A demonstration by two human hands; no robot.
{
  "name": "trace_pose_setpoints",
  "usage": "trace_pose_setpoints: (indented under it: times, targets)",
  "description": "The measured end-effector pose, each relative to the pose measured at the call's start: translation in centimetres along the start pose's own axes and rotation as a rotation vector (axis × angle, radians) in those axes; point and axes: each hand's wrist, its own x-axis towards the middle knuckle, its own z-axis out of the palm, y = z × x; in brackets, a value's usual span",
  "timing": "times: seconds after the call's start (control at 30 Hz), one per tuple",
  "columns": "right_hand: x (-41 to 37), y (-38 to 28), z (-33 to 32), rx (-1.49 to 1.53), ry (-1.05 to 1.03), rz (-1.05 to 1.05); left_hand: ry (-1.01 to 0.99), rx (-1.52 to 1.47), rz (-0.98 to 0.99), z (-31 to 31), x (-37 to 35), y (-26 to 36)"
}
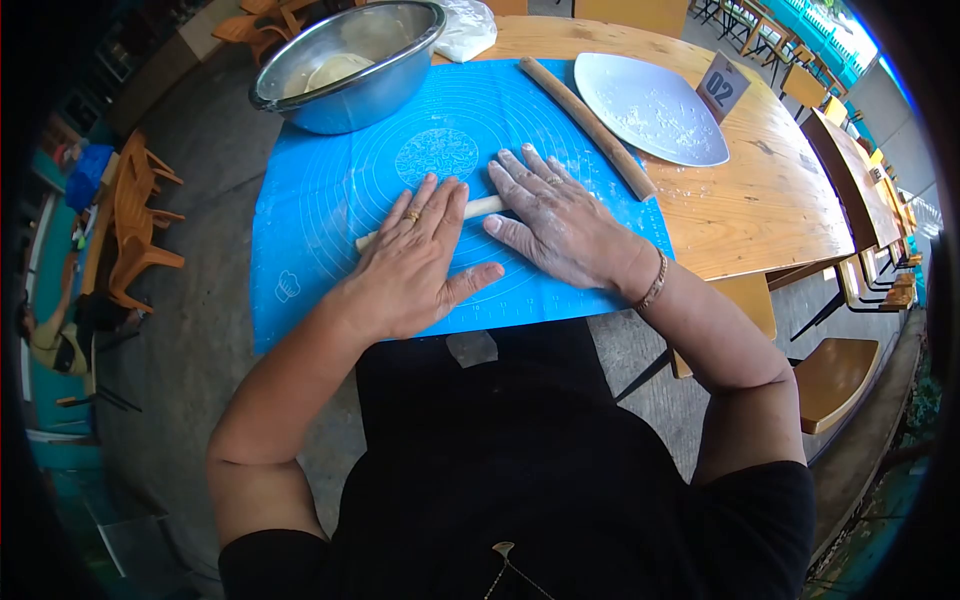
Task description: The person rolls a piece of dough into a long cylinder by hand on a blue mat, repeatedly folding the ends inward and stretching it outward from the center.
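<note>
A thin rope of pale dough (484, 207) lies across the blue baking mat (330, 190), under both palms. My left hand (420, 250) rests flat on it with fingers stretched forward and thumb out to the side; a short end of the rope shows left of the fingers. Flour coats my right hand (550, 220), which lies flat on the rope's right part with its fingers slightly spread. Between the hands a stretch of the rope is visible; the rest is hidden beneath them. Beyond my right hand, a wooden rolling pin (590, 130) lies slantwise on the mat.
At the mat's back left stands a metal bowl (360, 105) with dough (338, 72) in it. A white plate (650, 110) dusted with flour sits at the right, beside a number card (721, 86). Behind the bowl is a plastic bag (466, 28). Chairs (838, 385) surround the wooden table (780, 200).
</note>
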Motion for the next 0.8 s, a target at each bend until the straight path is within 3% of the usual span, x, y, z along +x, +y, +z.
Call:
trace_pose_setpoints:
  times: [0.17, 0.23, 0.3, 0.43, 0.57, 0.73, 0.8]
  targets:
    - [2.7, 1.4, 0.2, -0.047, -0.052, 0.096, -0.012, -0.036, -0.111, -0.7, 2.7, -1.8]
    - [2.6, 1.5, 0.0, -0.019, 0.000, 0.104, 0.068, -0.198, -0.167, -1.0, 3.1, -2.3]
    - [1.7, 1.3, -0.6, -0.076, 0.148, 0.051, 0.095, -0.165, -0.133, -2.2, 2.1, -2.2]
    - [-0.6, 1.4, -1.9, 0.023, 0.054, 0.009, 0.153, -0.124, -0.134, -3.0, -0.7, -1.6]
    - [-1.0, 2.3, -1.7, 0.008, 0.153, -0.014, 0.158, -0.147, -0.098, -2.9, -1.1, -2.8]
    - [-2.1, 1.5, -4.8, 0.141, 0.100, -0.036, -0.010, -0.415, -0.110, -5.8, -2.0, -2.4]
    - [-2.6, 1.5, -5.6, 0.212, -0.006, -0.024, -0.043, -0.386, -0.118, -5.7, -2.3, -2.4]
